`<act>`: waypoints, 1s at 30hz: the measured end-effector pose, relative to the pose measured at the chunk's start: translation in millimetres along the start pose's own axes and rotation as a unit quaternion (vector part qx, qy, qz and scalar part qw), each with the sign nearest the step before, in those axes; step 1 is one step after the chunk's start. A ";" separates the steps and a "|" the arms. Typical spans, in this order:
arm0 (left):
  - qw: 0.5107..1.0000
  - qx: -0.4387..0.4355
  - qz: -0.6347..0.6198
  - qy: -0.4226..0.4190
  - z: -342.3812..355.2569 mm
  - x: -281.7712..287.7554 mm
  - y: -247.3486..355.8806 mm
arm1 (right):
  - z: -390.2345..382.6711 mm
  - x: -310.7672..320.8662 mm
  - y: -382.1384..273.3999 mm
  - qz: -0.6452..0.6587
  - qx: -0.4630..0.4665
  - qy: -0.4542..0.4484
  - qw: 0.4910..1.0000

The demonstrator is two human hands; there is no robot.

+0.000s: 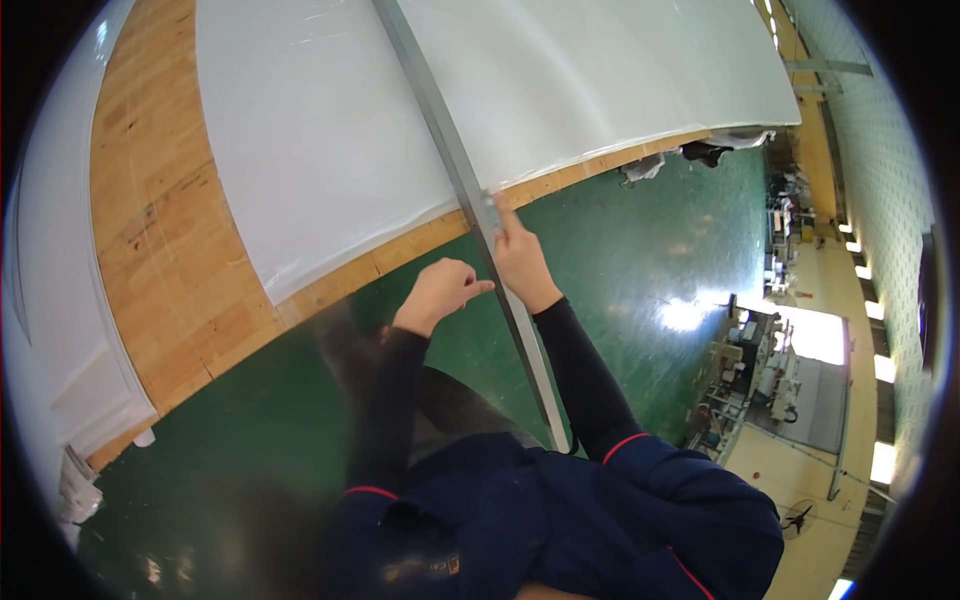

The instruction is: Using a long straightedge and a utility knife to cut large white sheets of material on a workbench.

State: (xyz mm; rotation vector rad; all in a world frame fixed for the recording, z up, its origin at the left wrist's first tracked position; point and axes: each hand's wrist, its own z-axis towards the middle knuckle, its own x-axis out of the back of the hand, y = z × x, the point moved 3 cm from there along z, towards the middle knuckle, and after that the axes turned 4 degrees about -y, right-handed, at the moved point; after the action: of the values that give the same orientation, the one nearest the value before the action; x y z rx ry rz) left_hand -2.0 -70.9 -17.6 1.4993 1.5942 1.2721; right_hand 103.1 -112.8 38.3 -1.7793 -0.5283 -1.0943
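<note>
A long grey metal bar [445,135] lies across the white plastic-like sheeting [320,130] and runs past the table edge toward my body. My right hand [523,262] is against the right side of the bar, just off the table's edge. Its fingers are bent round a small, pale, shiny piece [491,210] at the fingertips, too blurred to name. My left hand [438,292] is to the left of the bar, fingers curled in and thumb pointing at the bar. Nothing shows in it, and its thumb tip is close to the bar; whether they touch I cannot tell.
The sheeting lies on a wooden tabletop [165,200], bare in a strip at the left. More white sheeting [60,270] covers the far left. Crumpled material [708,152] hangs under the far right edge. Beyond the green floor [640,260], machines [760,375] stand at the right.
</note>
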 end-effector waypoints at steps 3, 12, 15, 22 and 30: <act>0.917 -0.146 0.235 0.286 -15.5 43.3 10.8 | 2.4 -15.8 32.6 0.371 -0.073 0.056 0.924; 0.794 -0.112 0.547 0.240 10.7 98.2 -37.8 | -6.8 -48.3 37.8 0.606 -0.113 0.124 0.777; 0.890 -0.082 0.342 0.290 2.0 148.2 -22.5 | -9.7 -46.0 39.7 0.574 -0.105 0.127 0.802; 0.681 0.073 0.239 0.689 -165.5 339.4 9.3 | -10.3 -54.3 28.6 0.511 -0.098 0.202 0.830; 0.600 -0.067 0.468 0.645 -189.4 366.8 109.7 | -18.0 -34.4 44.9 0.488 -0.126 0.233 0.832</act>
State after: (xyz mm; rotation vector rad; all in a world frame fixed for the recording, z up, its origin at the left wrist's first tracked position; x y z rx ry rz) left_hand -196.6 228.2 217.3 1.2512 1.1080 3.5813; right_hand 110.7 -145.5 -10.7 -1.5631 0.8019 -0.7920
